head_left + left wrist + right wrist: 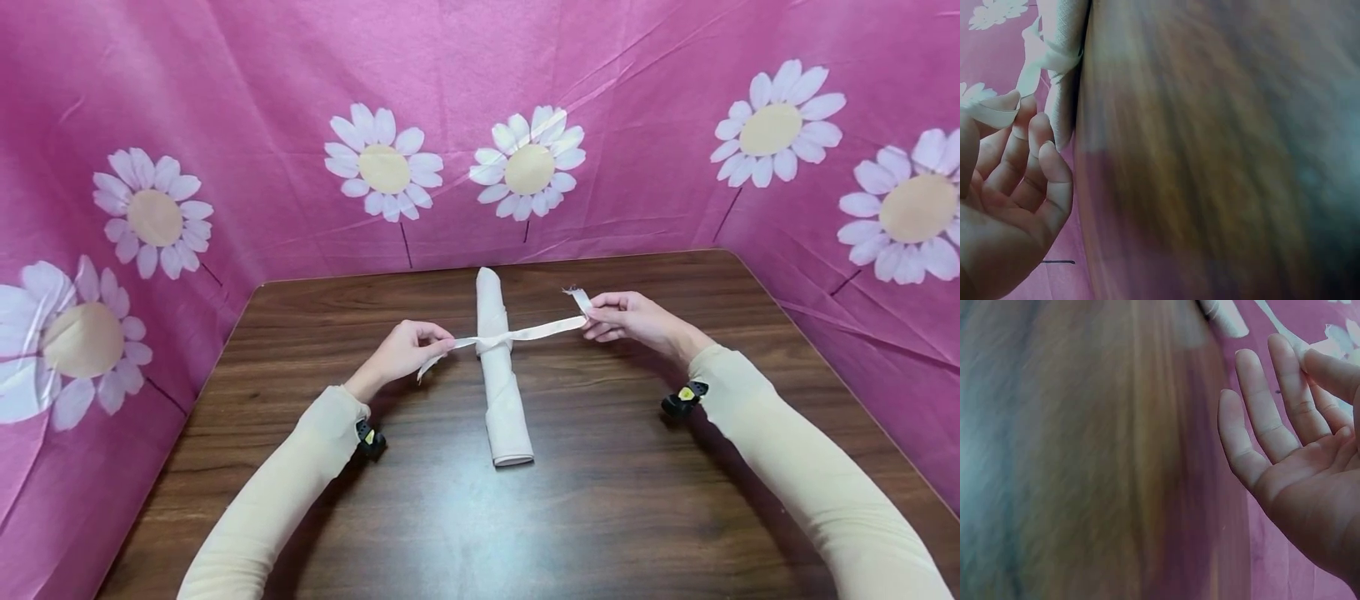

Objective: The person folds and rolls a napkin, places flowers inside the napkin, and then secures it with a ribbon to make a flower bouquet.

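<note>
A rolled off-white cloth (506, 408) lies lengthwise on the table, pointing away from me. Around its middle runs a white ribbon (547, 329), crossed over on top of the roll. To the left of the roll, my left hand (408, 350) pinches one end of the ribbon between thumb and fingers, with a short tail hanging below. On the other side, my right hand (637, 321) pinches the opposite end, whose frayed tip sticks up past the fingers. Both ribbon sides look stretched out. The left wrist view shows the ribbon (1032, 65) passing between thumb and forefinger.
The brown wood-grain table (600, 500) carries the roll and reflects light near its front. A pink curtain (450, 50) with large white daisies stands around its back and sides. Small black devices sit at both wrists.
</note>
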A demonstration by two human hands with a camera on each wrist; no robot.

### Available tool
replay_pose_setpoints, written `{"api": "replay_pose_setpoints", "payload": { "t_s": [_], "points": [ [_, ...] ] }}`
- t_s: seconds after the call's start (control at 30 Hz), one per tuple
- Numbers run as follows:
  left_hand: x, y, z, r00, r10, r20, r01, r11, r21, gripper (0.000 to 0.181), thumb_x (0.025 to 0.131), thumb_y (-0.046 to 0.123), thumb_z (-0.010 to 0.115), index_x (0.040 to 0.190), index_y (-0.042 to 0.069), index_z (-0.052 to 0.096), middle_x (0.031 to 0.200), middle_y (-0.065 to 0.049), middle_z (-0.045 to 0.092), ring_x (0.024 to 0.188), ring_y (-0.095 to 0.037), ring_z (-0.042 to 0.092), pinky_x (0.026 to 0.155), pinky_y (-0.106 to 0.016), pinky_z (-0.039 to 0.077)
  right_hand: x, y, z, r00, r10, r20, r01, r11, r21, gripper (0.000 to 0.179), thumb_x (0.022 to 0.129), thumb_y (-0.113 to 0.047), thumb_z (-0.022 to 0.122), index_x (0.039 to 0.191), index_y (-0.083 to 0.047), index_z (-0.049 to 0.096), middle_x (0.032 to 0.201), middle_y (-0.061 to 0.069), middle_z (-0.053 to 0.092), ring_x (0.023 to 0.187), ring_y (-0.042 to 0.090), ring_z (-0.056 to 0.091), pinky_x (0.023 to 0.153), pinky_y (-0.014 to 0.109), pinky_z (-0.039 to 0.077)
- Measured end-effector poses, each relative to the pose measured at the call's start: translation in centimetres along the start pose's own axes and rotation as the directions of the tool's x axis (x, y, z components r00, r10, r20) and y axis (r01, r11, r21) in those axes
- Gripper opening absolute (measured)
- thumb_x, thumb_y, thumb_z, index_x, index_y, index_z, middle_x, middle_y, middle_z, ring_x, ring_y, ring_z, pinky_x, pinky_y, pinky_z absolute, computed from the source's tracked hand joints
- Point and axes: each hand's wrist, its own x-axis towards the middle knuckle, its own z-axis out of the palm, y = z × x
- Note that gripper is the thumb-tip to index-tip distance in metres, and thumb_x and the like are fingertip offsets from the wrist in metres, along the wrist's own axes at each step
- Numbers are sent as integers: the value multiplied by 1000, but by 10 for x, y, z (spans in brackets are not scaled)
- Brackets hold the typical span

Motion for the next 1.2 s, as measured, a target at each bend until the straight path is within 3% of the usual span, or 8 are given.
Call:
{"api": "replay_pose_setpoints", "payload": {
  "t_s": [0.17, 0.47, 0.73, 1.1, 1.2],
  "points": [
    [-3, -3, -4, 1000, -28, 13, 28, 1000, -12, 17, 100, 18, 68, 102, 3, 76, 82, -12, 72, 60, -13, 58, 52, -24, 46, -4, 6, -5, 999, 35, 0, -35, 999, 2, 15, 105, -10, 57, 115, 0, 62, 108, 23, 71, 97, 28, 71, 88, 43, 57],
    [-9, -12, -13, 996, -89, -20, 89, 996, 15, 15, 98, 16, 69, 99, 3, 77, 78, -8, 71, 59, -9, 55, 53, -21, 44, -12, 9, -18, 1000, 23, -13, -22, 999, 29, 10, 106, -8, 54, 109, -4, 62, 105, 21, 72, 94, 27, 72, 84, 41, 58],
    [-14, -15, -16, 995, -101, 10, 101, 995, 9, 16, 98, 19, 69, 100, 4, 77, 75, -9, 69, 50, -10, 52, 43, -23, 42, -19, 13, -21, 999, 45, -10, -45, 999, 23, 10, 106, -11, 54, 110, -4, 60, 102, 15, 70, 95, 26, 72, 85, 40, 58],
    [-13, -7, -23, 984, -180, -20, 181, 981, 69, 16, 97, 18, 71, 98, 4, 78, 77, -8, 70, 61, -17, 57, 47, -24, 43, -28, 8, -26, 988, 152, -26, -153, 986, -66, 21, 106, -17, 56, 115, 1, 54, 101, 11, 64, 95, 25, 71, 82, 40, 58],
    [-13, -2, -26, 983, -186, -9, 185, 973, 140, 19, 96, 21, 71, 105, 4, 77, 84, -6, 73, 70, -15, 62, 60, -26, 48, -29, 6, -26, 988, 151, -44, -153, 987, -56, 29, 106, -17, 56, 124, 4, 50, 103, 11, 66, 93, 25, 71, 80, 39, 59]
  ]
}}
